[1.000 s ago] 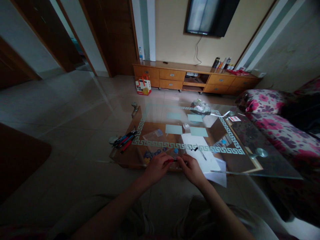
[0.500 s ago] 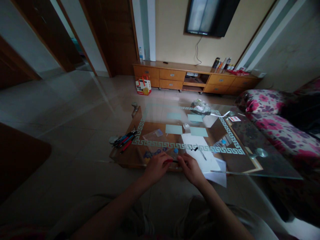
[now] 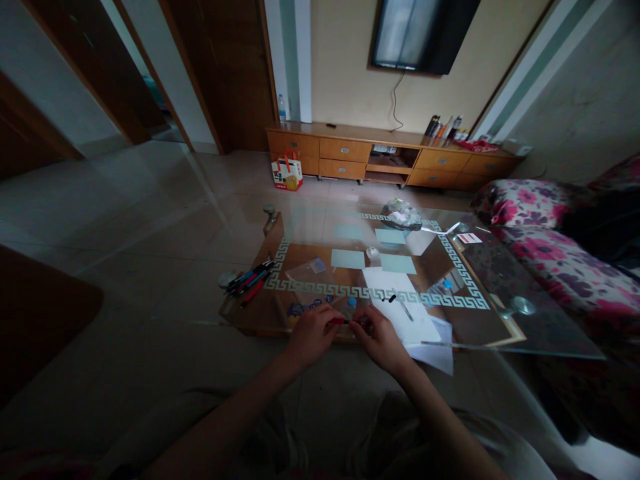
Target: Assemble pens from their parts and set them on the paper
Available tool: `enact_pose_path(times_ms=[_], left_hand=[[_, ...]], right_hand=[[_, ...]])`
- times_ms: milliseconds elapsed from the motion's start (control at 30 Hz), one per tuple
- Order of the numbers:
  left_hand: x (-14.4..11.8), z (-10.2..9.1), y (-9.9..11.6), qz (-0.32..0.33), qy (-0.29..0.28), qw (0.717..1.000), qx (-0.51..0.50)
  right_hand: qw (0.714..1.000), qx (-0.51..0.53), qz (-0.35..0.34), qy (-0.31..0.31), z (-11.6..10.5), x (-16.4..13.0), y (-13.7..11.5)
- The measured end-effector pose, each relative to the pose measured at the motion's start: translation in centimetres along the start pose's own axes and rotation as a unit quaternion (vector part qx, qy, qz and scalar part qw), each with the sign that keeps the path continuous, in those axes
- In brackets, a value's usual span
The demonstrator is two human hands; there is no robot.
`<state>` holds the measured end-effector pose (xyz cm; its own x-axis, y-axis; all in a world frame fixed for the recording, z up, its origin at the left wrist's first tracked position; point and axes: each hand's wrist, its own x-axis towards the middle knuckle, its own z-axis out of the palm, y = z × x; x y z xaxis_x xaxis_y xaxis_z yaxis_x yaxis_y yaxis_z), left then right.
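Over the near edge of the glass table, my left hand (image 3: 313, 333) is closed round a slim red pen (image 3: 337, 321). My right hand (image 3: 380, 339) has its fingers pinched at the pen's other end; what exactly they hold there is too small and dark to make out. To the right, a thin grey pen-like piece (image 3: 406, 311) lies on white paper (image 3: 415, 327), with a small black piece (image 3: 392, 298) near it. A heap of black, blue and red pens (image 3: 253, 281) lies at the table's left corner.
On the glass coffee table (image 3: 540, 330) are a clear plastic bag (image 3: 306, 269) and a crumpled bag (image 3: 401, 212) at the back. A blue-capped bottle (image 3: 351, 303) shows just beyond my hands. A floral sofa (image 3: 565, 260) stands on the right.
The dark length of pen that showed between my hands is now mostly hidden, and my right fingers have curled and shifted slightly left. My left hand keeps its hold.
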<state>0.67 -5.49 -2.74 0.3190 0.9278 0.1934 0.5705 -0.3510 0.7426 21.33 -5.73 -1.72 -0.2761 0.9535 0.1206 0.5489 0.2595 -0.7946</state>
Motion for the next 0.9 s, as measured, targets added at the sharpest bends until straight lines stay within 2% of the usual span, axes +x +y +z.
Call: enact_pose_path(times_ms=[167, 333, 567, 767, 900], left_hand=[[0.03, 0.06, -0.15, 0.003, -0.007, 1.0, 0.0], [0.11, 0.02, -0.23, 0.001, -0.004, 1.0, 0.01], [-0.09, -0.2, 0.03, 0.001, -0.02, 0.999, 0.037], [-0.12, -0.15, -0.03, -0.005, -0.02, 0.999, 0.031], [-0.01, -0.07, 0.1, -0.013, -0.016, 1.0, 0.008]], right_hand=[[0.999, -0.008, -0.029, -0.015, 0.08, 0.03, -0.05], [1.0, -0.014, -0.022, -0.013, 0.07, -0.1, -0.12], [0.998, -0.03, -0.047, -0.016, -0.3, -0.13, -0.54], [0.998, -0.033, -0.042, -0.021, -0.21, -0.16, -0.39], [0.999, -0.026, -0.033, 0.001, 0.04, -0.06, -0.23]])
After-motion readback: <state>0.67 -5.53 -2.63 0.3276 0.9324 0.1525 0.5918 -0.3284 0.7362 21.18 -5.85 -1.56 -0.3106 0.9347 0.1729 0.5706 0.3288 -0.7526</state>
